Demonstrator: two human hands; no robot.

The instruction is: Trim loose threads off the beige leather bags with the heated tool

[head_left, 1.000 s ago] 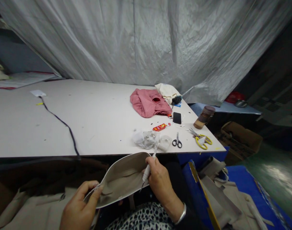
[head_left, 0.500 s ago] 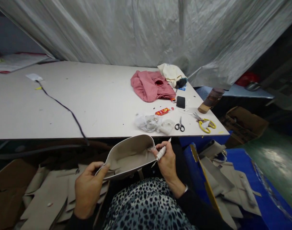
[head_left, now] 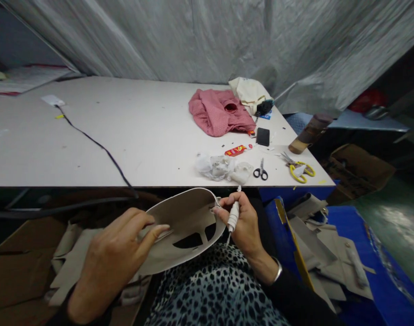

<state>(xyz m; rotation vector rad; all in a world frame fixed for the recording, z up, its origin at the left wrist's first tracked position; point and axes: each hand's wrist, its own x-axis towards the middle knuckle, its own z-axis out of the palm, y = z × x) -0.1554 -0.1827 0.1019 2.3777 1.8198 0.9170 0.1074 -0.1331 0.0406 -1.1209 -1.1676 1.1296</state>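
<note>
A beige leather-like bag piece [head_left: 185, 201] is held in front of my lap, its rim spread wide and a dark gap showing inside. My right hand [head_left: 243, 222] pinches its right corner between thumb and forefinger. Lying across that same hand is a thin pointed tool with a white wrapped handle [head_left: 233, 216], its narrow end pointing down. My left hand [head_left: 117, 253] is at the left end of the piece, thumb stretched over the opening and apart from the fingers. It hides that end of the rim.
On the white table [head_left: 142, 122] are black-handled scissors [head_left: 261, 171], yellow-handled scissors [head_left: 300, 170], a plastic bag [head_left: 215, 166], a red packet [head_left: 236, 150], pink cloth [head_left: 220, 111] and a bottle [head_left: 309, 133]. A blue bin [head_left: 349, 231] at right and a carton [head_left: 20, 262] at left hold beige pieces.
My left hand has loosened its pinch on the left corner and moved over the opening. The bag piece has tilted and spread wider. The tool in my right hand has turned more upright.
</note>
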